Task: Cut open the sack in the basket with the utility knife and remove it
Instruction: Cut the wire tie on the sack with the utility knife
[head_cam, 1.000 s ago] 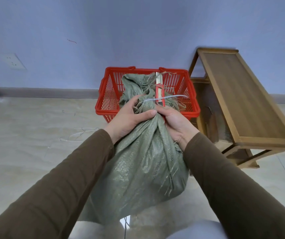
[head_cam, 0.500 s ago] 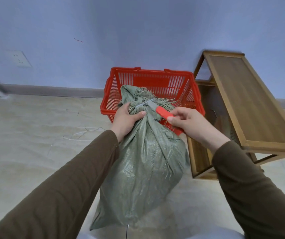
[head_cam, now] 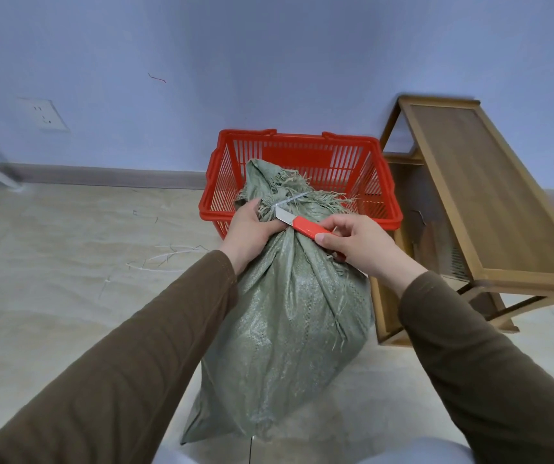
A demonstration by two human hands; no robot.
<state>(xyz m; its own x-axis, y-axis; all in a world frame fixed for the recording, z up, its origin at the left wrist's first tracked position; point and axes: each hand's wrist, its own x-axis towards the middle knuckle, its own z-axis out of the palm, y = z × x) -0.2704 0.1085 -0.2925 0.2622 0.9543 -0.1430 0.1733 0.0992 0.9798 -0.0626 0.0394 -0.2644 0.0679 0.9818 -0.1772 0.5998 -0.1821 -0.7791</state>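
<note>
The person's left hand [head_cam: 252, 229] is wrapped around the gathered neck of a green woven sack [head_cam: 289, 313], fingers curled tight into the bunched cloth just under the white tie [head_cam: 291, 199] that cinches it. The right hand [head_cam: 359, 246] pinches the red handle of a utility knife [head_cam: 305, 227] between thumb and fingers, with the short bare blade pointing up and away from that hand, its tip right at the tie and close beside the left hand's thumb. Whether the blade edge is actually touching the tie or the cloth I cannot tell. The sack stands below both hands, its full belly on the near side of the red plastic basket [head_cam: 382, 209] and reaching down toward the pale floor [head_cam: 68, 262]; its frayed top rises above the left hand and leans over the basket's near rim, so the sack's body is outside the basket and in front of it. Beyond the right hand, on its outer side, a wooden bench [head_cam: 489, 209] with a slatted frame lies tilted beside the basket. Both forearms are in brown sleeves [head_cam: 135, 363]. Far past the left hand, a white wall socket [head_cam: 43, 114] sits on the blue wall [head_cam: 268, 61], and a few loose pale strands [head_cam: 165, 256] lie on the floor on the outer side of the left forearm.
</note>
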